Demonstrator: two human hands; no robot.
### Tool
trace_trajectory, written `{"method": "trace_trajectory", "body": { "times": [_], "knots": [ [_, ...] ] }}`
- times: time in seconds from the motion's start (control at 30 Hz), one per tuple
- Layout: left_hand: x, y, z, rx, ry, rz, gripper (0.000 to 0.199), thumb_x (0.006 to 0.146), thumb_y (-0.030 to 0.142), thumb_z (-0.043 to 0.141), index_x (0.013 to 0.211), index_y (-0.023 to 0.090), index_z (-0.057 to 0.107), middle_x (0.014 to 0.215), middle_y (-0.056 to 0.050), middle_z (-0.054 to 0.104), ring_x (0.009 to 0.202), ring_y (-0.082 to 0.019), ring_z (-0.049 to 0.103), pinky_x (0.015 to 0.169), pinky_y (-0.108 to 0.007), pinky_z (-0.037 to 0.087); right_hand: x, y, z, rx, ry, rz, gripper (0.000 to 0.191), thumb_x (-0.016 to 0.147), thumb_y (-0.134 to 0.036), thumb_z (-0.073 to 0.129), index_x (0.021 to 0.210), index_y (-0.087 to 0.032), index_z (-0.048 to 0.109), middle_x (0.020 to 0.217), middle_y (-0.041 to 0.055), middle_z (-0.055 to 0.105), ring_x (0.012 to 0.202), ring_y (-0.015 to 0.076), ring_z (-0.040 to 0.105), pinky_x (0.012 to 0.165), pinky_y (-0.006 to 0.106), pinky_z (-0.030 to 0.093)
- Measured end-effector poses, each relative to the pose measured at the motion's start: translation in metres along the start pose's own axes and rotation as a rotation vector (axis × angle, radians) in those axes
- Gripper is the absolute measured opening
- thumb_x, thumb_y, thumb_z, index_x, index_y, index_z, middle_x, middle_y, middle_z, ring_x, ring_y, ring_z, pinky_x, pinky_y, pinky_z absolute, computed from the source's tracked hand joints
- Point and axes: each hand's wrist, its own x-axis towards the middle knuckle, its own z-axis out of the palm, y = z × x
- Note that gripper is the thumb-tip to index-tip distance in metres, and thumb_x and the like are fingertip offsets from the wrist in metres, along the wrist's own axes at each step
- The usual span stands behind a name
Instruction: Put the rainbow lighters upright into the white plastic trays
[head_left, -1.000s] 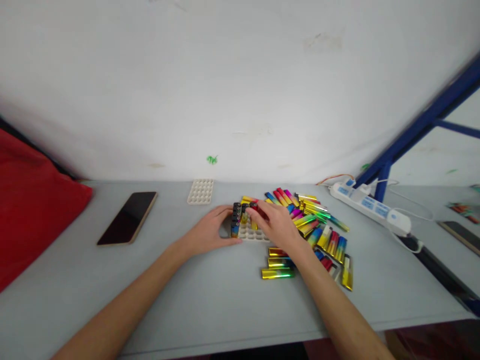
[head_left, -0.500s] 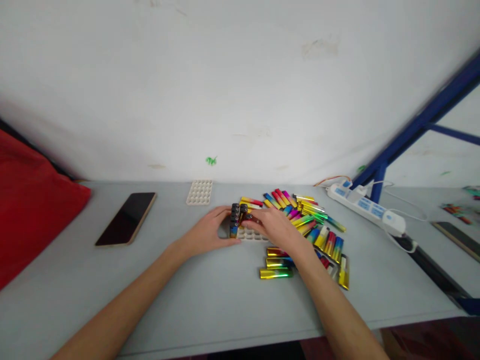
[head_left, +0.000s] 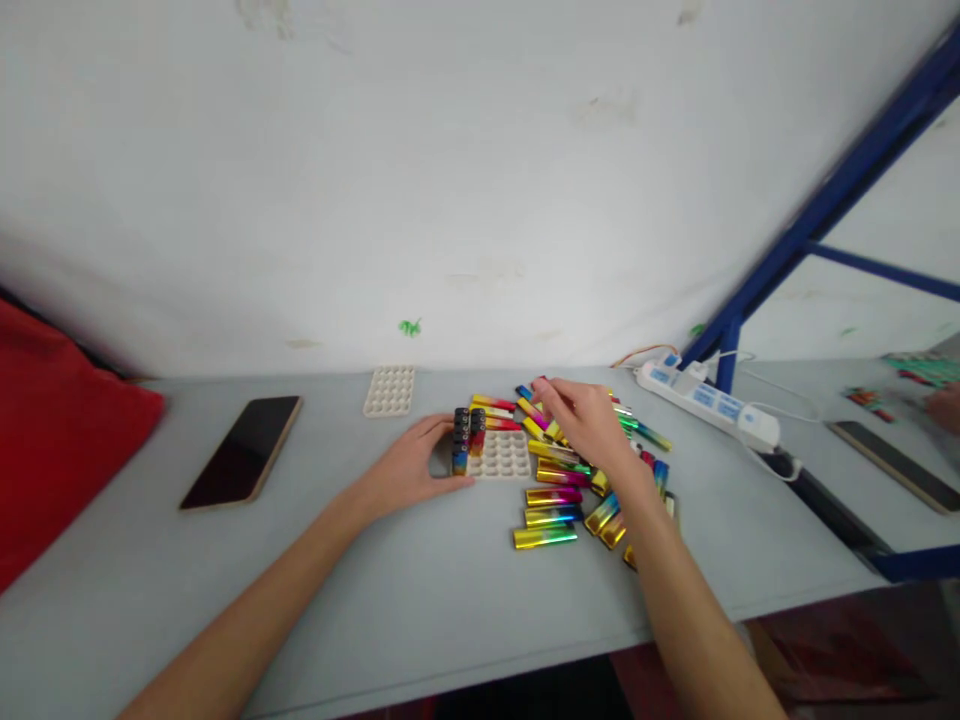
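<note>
Several shiny lighters (head_left: 460, 462) with black tops stand upright in two rows at the left side of a white tray (head_left: 501, 458) with round pockets. My left hand (head_left: 409, 468) is curled around the tray's left end, thumb along the near edge and fingers behind the rows. Over a loose pile of colourful metallic lighters (head_left: 555, 497) is my right hand (head_left: 581, 415). Its thumb and forefinger are pinched at the red end of a lighter (head_left: 540, 381), mostly hidden by the hand.
A second white pocketed tray (head_left: 389, 391) lies near the wall. To the left are a dark phone (head_left: 244, 450) and a red cloth (head_left: 67, 430). A power strip (head_left: 705, 405) with cables and a blue metal frame (head_left: 780, 250) stand right. Another person's hand (head_left: 946, 405) shows at the far right.
My right hand has left the upright rows and moved right and back over the pile. My left hand keeps its place at the tray. The view has shifted slightly.
</note>
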Motion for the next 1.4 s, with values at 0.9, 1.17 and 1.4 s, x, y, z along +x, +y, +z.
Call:
{"method": "trace_trajectory", "body": {
  "times": [0.9, 1.17, 1.4],
  "knots": [
    [0.008, -0.013, -0.011, 0.016, 0.012, 0.003, 0.073, 0.087, 0.08, 0.096, 0.141, 0.032, 0.089, 0.161, -0.021, 0.086, 0.154, -0.054, 0.08, 0.142, -0.071, 0.064, -0.23, 0.063, -0.009, -0.373, 0.175, 0.141, 0.031, 0.116, -0.04, 0.087, 0.145, -0.031, 0.088, 0.156, 0.0202, 0.083, 0.146, 0.0441, 0.085, 0.123, 0.067, 0.076],
    [0.004, -0.017, -0.005, 0.042, 0.045, -0.005, 0.078, 0.092, 0.087, 0.092, 0.144, 0.03, 0.084, 0.156, -0.013, 0.086, 0.151, -0.054, 0.08, 0.141, -0.069, 0.065, -0.233, 0.051, -0.005, -0.444, 0.156, 0.19, 0.044, 0.117, -0.042, 0.083, 0.16, -0.031, 0.082, 0.176, 0.0217, 0.076, 0.165, 0.0456, 0.074, 0.133, 0.069, 0.067],
    [0.006, -0.025, -0.003, 0.066, 0.041, -0.01, 0.076, 0.093, 0.088, 0.09, 0.144, 0.032, 0.081, 0.157, -0.012, 0.085, 0.154, -0.056, 0.078, 0.143, -0.072, 0.063, -0.215, 0.051, -0.009, -0.448, 0.098, 0.195, 0.054, 0.11, -0.04, 0.096, 0.161, -0.03, 0.079, 0.16, 0.0215, 0.082, 0.156, 0.0459, 0.078, 0.148, 0.085, 0.046]
  ]
}}
